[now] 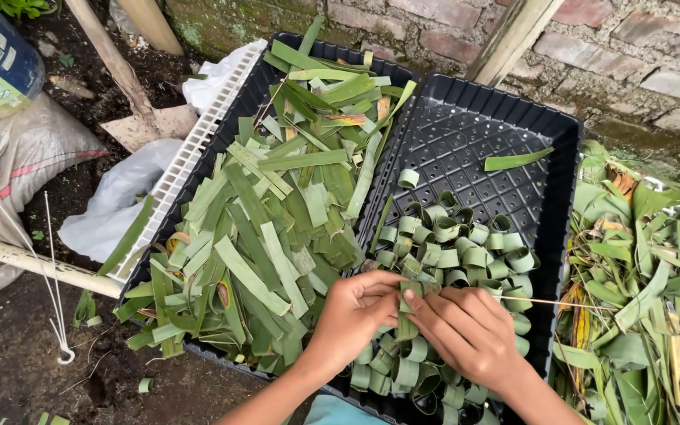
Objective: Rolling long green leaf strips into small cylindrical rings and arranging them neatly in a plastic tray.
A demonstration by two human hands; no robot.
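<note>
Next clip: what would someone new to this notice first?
Two bare hands meet at bottom centre, the left hand and right hand curling a green leaf strip into a ring. Under them, the right black tray holds a heap of leaf rings, while the left black tray is piled with flat cut leaf strips. Loose leaf scraps lie at far right.

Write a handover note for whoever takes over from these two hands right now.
Left hand and right hand: both pinch one green leaf strip, bent into a loop; a thin stick pokes out past the right hand.
Right black tray: a pile of finished leaf rings, far part bare.
Left black tray: heaped with flat cut strips.
Uncut leaves lie right of the trays.
Done: many rings rolled. Left: the large heap of flat strips.
</note>
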